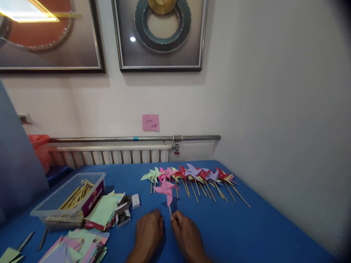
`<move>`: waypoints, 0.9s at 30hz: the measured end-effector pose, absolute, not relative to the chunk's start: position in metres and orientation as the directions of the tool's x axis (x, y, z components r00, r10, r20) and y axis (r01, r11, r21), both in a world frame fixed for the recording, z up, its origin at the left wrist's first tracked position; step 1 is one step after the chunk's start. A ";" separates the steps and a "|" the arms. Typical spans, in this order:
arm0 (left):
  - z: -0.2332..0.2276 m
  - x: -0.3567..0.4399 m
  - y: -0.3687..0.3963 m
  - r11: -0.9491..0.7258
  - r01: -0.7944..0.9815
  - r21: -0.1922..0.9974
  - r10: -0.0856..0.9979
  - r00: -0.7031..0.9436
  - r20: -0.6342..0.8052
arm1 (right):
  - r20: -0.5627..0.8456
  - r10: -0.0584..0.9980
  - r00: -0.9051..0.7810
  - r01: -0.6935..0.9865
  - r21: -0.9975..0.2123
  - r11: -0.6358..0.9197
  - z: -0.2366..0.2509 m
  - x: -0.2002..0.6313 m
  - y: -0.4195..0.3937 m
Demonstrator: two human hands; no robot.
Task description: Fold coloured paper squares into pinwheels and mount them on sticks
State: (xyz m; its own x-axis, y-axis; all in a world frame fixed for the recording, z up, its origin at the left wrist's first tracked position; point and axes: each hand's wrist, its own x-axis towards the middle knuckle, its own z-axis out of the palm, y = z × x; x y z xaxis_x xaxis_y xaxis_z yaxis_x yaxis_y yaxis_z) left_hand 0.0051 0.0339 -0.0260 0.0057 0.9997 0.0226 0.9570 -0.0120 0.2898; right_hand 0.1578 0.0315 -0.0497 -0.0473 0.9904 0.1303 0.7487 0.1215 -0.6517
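Note:
My right hand (187,235) pinches the thin wooden stick of a pink paper pinwheel (166,189), which stands up just above both hands over the blue table (246,233). Close to its left, my left hand (148,231) rests on the table with fingers curled near the stick's lower end; whether it touches the stick I cannot tell. Behind the pinwheel lies a row of finished pinwheels (192,175) in green, pink, red and purple, their sticks pointing toward me.
A clear plastic box (68,199) holding wooden sticks stands at the left. Stacks of coloured paper squares (101,212) lie beside it, with small boxes of pins (123,215) and a white box (135,201). A radiator (109,155) and wall close off the far edge.

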 end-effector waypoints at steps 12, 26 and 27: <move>-0.041 0.012 0.035 -0.042 0.822 0.568 0.995 -0.019 0.101 | 0.168 0.986 -0.006 0.588 -0.797 0.139 -0.061 0.165 0.037; -0.048 0.032 0.040 0.020 -0.018 1.000 0.988 -0.150 -0.022 | 0.153 0.981 -0.115 0.614 -0.766 0.191 -0.056 0.157 0.032; -0.047 0.032 0.040 0.019 -0.011 1.000 0.989 -0.149 -0.020 | 0.152 0.981 -0.121 0.618 -0.762 0.194 -0.055 0.157 0.032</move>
State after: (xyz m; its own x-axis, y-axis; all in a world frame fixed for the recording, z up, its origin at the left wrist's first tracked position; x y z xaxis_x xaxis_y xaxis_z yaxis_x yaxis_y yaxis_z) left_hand 0.0317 0.0404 -0.0472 -0.1489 0.9886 -0.0203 -0.0110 0.0188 0.9998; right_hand 0.1565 0.0315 -0.0553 -0.1208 0.9810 0.1522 0.6177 0.1942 -0.7620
